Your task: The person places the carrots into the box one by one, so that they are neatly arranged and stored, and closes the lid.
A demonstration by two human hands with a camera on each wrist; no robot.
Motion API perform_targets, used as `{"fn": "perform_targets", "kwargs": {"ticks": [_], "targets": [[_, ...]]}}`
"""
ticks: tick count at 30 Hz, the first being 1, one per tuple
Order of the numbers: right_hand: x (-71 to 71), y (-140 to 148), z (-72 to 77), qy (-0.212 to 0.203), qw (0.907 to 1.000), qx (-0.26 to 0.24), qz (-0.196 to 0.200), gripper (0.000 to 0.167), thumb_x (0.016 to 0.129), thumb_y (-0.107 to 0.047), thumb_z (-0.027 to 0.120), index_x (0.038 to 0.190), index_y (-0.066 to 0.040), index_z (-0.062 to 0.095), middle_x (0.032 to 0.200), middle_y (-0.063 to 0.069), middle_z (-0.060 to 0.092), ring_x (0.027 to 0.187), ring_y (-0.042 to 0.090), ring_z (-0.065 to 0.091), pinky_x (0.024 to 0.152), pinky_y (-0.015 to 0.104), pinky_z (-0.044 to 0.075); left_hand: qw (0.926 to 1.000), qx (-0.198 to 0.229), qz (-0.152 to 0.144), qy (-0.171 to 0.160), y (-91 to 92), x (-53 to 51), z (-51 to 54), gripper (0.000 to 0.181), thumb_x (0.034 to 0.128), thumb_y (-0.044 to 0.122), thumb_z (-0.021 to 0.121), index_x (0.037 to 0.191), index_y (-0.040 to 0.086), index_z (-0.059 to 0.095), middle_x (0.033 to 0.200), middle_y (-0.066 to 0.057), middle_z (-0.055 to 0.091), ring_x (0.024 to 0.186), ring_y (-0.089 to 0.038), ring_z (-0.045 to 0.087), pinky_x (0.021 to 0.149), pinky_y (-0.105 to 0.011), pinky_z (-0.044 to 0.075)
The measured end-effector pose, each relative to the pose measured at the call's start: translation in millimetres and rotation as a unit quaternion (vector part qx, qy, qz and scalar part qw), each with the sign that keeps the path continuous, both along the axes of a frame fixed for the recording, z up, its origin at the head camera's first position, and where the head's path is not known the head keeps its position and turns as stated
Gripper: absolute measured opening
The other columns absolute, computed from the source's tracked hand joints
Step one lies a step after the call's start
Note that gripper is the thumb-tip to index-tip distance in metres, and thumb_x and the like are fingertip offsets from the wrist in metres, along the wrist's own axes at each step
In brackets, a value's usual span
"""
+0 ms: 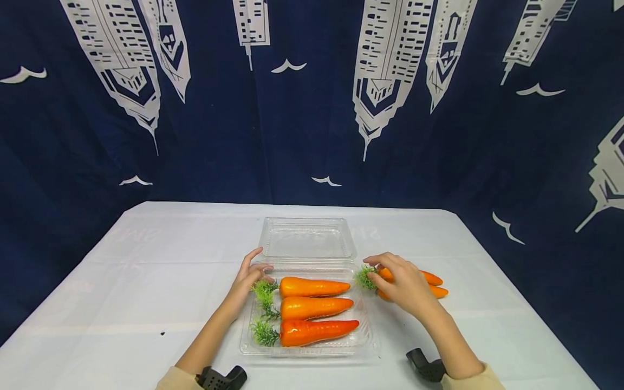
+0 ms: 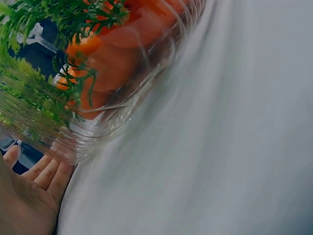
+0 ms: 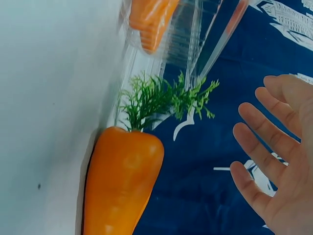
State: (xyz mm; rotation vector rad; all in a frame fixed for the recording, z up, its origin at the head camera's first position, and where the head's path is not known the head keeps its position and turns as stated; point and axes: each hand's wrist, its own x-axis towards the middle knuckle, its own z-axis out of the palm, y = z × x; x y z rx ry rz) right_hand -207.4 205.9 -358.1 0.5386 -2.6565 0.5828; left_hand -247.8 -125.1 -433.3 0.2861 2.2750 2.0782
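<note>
Left hand (image 1: 247,279): fingers extended at the far-left corner of the clear container (image 1: 312,351), apparently touching its wall, grasping nothing. Right hand (image 1: 402,279): fingers loosely bent and parted over the green tops (image 1: 364,277) of two loose carrots (image 1: 439,292) on the table (image 1: 122,303); no hold on them. Three carrots (image 1: 317,308) lie in a row inside the container, between the hands; lid (image 1: 308,241) open beyond. Step, as judged: loading carrots, fourth about to be picked. Next move calls for closing right thumb and fingers on one loose carrot, left hand steadying.
</note>
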Motion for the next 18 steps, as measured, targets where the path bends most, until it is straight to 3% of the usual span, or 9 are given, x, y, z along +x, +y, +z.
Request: {"fn": "perform_targets", "kwargs": {"ticks": [10, 18], "targets": [[-3.3, 10, 1.5, -0.019, 0.9995, -0.013, -0.020, 0.027, 0.083, -0.023, 0.063, 0.109, -0.019, 0.063, 0.105, -0.002, 0.065, 0.097, 0.024, 0.060, 0.084, 0.049, 0.044, 1.0000, -0.001, -0.004, 0.002, -0.3, 0.1, -0.7, 0.061, 0.0845, 0.007, 0.037, 0.141, 0.020, 0.020, 0.124, -0.022, 0.052, 0.083, -0.013, 0.063, 0.098, -0.041, 0.030], [-4.8, 23, 4.0, -0.037, 0.9982, -0.011, -0.046, 0.028, 0.084, -0.022, 0.061, 0.112, -0.021, 0.061, 0.105, -0.001, 0.064, 0.096, 0.025, 0.060, 0.077, 0.051, 0.045, 1.0000, 0.001, 0.001, 0.001, 0.3, -0.3, -1.6, 0.062, 0.0837, 0.008, 0.037, 0.142, 0.020, 0.019, 0.123, -0.021, 0.052, 0.082, -0.013, 0.064, 0.099, -0.044, 0.029]]}}
